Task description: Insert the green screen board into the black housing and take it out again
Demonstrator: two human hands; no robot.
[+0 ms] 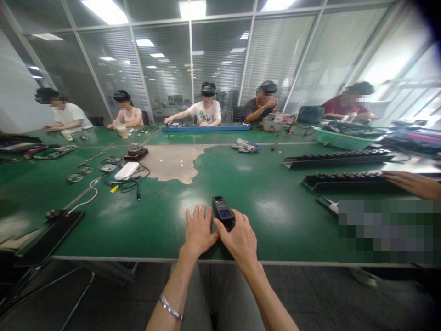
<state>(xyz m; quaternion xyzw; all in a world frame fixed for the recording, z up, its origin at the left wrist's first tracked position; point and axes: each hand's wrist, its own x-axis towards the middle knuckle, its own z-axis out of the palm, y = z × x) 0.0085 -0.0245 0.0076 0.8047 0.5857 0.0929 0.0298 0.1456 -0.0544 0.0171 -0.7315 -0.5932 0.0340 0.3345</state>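
A small black handheld device with a little blue screen [222, 210] lies on the green table [275, 193] just in front of me. My right hand [239, 236] rests over its near end, fingers curled on it. My left hand [199, 230] lies flat on the table right beside the device, fingers stretched forward and apart, its thumb touching my right hand. A metal bracelet [170, 308] sits on my left wrist.
Two long black strips [339, 158] lie at right, where another person's hand [411, 181] rests. A white box with cables [127, 171], a flat black board [48, 236] and small parts lie at left. A blue strip [206, 128] lies far across. Several people sit around the table.
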